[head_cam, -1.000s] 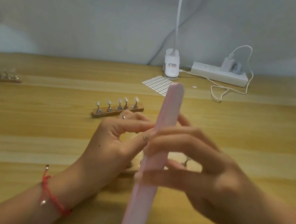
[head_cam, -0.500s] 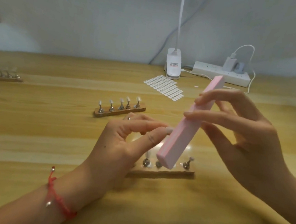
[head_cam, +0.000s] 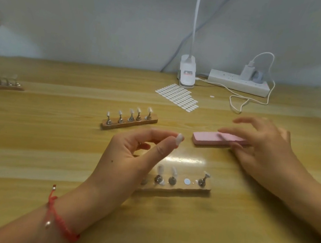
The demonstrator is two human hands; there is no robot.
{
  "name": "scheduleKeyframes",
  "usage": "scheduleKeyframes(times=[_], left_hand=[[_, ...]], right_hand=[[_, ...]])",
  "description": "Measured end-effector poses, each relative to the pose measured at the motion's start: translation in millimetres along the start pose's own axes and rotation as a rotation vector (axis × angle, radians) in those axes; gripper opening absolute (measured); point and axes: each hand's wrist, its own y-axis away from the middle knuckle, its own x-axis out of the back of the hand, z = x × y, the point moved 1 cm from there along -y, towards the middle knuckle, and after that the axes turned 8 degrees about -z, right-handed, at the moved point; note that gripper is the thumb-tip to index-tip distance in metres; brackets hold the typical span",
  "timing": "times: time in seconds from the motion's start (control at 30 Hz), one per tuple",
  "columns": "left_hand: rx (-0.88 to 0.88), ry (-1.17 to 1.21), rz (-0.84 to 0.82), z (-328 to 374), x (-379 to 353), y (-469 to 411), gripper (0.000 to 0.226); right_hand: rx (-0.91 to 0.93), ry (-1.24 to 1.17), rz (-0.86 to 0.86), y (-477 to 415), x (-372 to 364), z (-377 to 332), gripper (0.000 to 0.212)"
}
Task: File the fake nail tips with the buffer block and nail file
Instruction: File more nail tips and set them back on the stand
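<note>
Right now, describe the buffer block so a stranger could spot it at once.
Start at the wooden table, then find the right hand. The buffer block lies flat under its fingers, the only long pink bar in sight.

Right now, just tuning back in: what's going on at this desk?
A person is partway through filing fake nail tips. The left hand pinches one loose nail tip between thumb and forefinger, held up by the near wooden stand, which has one spot without a post. The pink buffer block lies flat on the table, with the straight fingers of the right hand across its right end. A second stand holding five tips sits farther back.
</note>
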Motion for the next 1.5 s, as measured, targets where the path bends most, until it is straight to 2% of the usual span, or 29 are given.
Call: scheduleKeyframes(times=[0.1, 0.17, 0.23, 0.47, 0.67, 0.83, 1.13, 1.27, 1.4, 1.5], left_hand=[[-0.027, -0.039, 0.011, -0.2, -1.8, 0.7, 0.018], [-0.061, -0.069, 0.011, 0.6, -3.6, 1.5, 0.018], [-0.086, -0.087, 0.012, 1.5, -4.9, 2.2, 0.018], [-0.133, -0.127, 0.000, 2.7, -6.5, 4.5, 0.022], [-0.154, -0.149, 0.006, 3.0, -5.4, 3.8, 0.018], [-0.170, -0.180, -0.001, 2.5, -4.8, 3.5, 0.018], [-0.236, -0.205, 0.031, -0.5, -5.1, 2.4, 0.011], [-0.237, -0.235, 0.028, 0.2, -6.0, 2.9, 0.013], [-0.262, -0.235, 0.051, 2.0, -6.2, 2.6, 0.011], [-0.263, -0.231, 0.052, 2.8, -7.4, 3.2, 0.013]], right_hand=[[0.236, -0.335, 0.209, 10.5, 11.5, -32.9, 0.026], [0.344, -0.538, 0.218, 22.6, 14.4, -58.1, 0.033], [0.377, -0.617, 0.205, 32.5, 12.4, -75.3, 0.041], [0.360, -0.701, 0.200, 33.5, 7.3, -79.7, 0.026], [0.323, -0.906, 0.068, 31.6, 4.5, -75.9, 0.026], [0.305, -1.028, 0.024, 30.0, 2.8, -75.3, 0.027], [0.330, -0.836, 0.142, 31.1, -1.5, -79.3, 0.030], [0.351, -0.741, 0.089, 31.7, 4.2, -76.7, 0.034], [0.302, -0.951, 0.011, 32.8, 4.6, -77.9, 0.022], [0.226, -1.145, -0.046, 32.2, 3.8, -81.8, 0.028]])
